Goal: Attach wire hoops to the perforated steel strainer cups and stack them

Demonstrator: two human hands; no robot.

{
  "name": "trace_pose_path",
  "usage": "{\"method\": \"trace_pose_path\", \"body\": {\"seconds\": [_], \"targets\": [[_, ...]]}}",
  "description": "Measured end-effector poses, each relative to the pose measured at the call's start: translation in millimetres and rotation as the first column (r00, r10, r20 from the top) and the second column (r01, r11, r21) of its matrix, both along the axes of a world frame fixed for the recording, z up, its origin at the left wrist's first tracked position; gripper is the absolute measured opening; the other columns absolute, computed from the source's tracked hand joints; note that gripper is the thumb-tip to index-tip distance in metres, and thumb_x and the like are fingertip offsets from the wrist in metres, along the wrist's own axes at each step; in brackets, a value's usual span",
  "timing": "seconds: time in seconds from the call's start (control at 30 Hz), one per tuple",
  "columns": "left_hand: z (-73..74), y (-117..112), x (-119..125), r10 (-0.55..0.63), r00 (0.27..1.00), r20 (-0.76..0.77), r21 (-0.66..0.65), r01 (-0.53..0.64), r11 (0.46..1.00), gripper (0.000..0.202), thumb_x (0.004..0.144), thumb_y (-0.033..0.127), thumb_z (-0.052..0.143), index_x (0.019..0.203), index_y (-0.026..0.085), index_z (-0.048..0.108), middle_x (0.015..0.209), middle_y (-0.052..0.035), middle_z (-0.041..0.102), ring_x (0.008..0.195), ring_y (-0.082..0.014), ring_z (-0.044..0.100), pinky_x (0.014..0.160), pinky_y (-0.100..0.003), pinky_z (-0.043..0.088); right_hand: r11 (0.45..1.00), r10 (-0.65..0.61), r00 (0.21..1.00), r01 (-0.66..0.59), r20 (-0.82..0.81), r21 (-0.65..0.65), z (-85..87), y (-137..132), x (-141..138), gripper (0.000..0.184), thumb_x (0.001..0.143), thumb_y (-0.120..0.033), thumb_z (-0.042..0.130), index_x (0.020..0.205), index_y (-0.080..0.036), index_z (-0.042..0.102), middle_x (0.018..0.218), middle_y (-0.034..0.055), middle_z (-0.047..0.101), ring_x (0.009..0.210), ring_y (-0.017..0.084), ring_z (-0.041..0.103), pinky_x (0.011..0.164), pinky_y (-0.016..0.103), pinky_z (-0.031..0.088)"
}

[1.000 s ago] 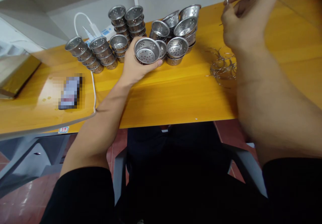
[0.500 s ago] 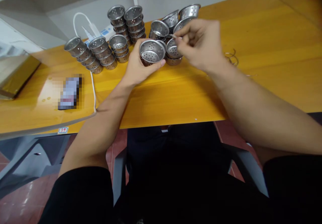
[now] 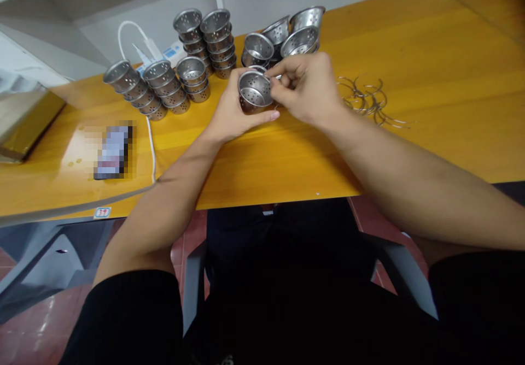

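My left hand (image 3: 232,105) is wrapped round a perforated metal cup (image 3: 255,89), tilted with its mouth toward me. My right hand (image 3: 305,86) is closed in a pinch at the cup's right rim. A thin shiny bit of wire shows at those fingertips, most of it hidden by the fingers. Just behind the held cup, more perforated metal cups (image 3: 258,48) stand close together, some leaning. To the right of my right hand lies a loose heap of thin curved wires (image 3: 365,100).
Stacks of perforated cups (image 3: 158,83) stand at the back left, with taller stacks (image 3: 217,37) beside them. A white power strip (image 3: 174,52) lies behind these. A blurred-out phone (image 3: 115,152), a white cable (image 3: 151,149) and a box (image 3: 28,122) are on the left.
My right hand has come down and left, from above the rear cups to the rim of the held cup. The left hand has shifted slightly right with the cup. More curved wires are uncovered.
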State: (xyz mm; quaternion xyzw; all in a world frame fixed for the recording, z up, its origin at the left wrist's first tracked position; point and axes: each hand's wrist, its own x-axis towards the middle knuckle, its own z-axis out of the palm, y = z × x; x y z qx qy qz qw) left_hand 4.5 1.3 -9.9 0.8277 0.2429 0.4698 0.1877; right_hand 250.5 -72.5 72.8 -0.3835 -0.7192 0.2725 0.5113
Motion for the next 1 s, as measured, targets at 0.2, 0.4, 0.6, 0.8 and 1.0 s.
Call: {"method": "trace_pose_path", "body": {"seconds": [0.2, 0.4, 0.6, 0.8, 1.0], "targets": [[11.2, -13, 5, 0.024, 1.0, 0.008, -0.032, -0.024, 0.999, 0.105, 0.091, 0.098, 0.106, 0.164, 0.037, 0.06, 0.148, -0.0114, 0.079, 0.133, -0.0403, 0.085, 0.121, -0.059, 0.072, 0.998, -0.06, 0.997, 0.061, 0.043, -0.025, 1.4, -1, -5, 0.02, 0.096, -0.037, 0.101, 0.09, -0.035, 0.082, 0.073, -0.0018, 0.063, 0.071, 0.024, 0.049, 0.069, 0.042, 0.049], [20.9, -21, 5, 0.044, 0.997, 0.056, -0.062, -0.041, 0.997, 0.096, 0.095, 0.109, 0.092, 0.153, 0.036, 0.069, 0.137, -0.0091, 0.081, 0.129, -0.0395, 0.087, 0.119, -0.061, 0.074, 0.985, 0.162, 0.981, -0.167, -0.105, -0.036, 10.5, -4, 3, 0.044, 0.099, -0.075, 0.104, 0.11, -0.035, 0.09, 0.087, -0.0004, 0.078, 0.069, 0.022, 0.058, 0.067, 0.041, 0.055], [23.8, -20, 1, -0.01, 0.999, 0.035, -0.051, 0.012, 0.999, 0.106, 0.09, 0.118, 0.087, 0.156, 0.037, 0.07, 0.139, -0.0082, 0.082, 0.129, -0.0395, 0.089, 0.118, -0.059, 0.076, 0.915, 0.363, 0.929, -0.37, -0.068, -0.162, 21.5, -9, 21, 0.066, 0.082, -0.086, 0.119, 0.103, -0.033, 0.085, 0.084, 0.0015, 0.079, 0.071, 0.024, 0.066, 0.065, 0.038, 0.056], [23.8, -24, 0, -0.023, 0.999, -0.031, -0.037, 0.022, 0.999, 0.102, 0.092, 0.104, 0.099, 0.161, 0.038, 0.066, 0.143, -0.0093, 0.082, 0.135, -0.0408, 0.087, 0.123, -0.061, 0.074, 0.93, 0.318, 0.934, -0.341, -0.165, -0.135, 19.6, -8, 14, 0.076, 0.071, -0.091, 0.121, 0.087, -0.03, 0.08, 0.072, -0.0008, 0.072, 0.057, 0.019, 0.059, 0.057, 0.038, 0.049], [23.2, -21, 0, -0.064, 0.998, -0.025, 0.003, 0.064, 0.998, 0.1, 0.1, 0.109, 0.085, 0.164, 0.037, 0.062, 0.151, -0.0106, 0.082, 0.14, -0.0401, 0.086, 0.128, -0.059, 0.071, 0.923, 0.344, 0.924, -0.366, -0.169, -0.123, 18.3, -6, 13, 0.072, 0.075, -0.087, 0.122, 0.087, -0.03, 0.081, 0.069, -0.003, 0.072, 0.058, 0.017, 0.061, 0.054, 0.034, 0.048]]}}
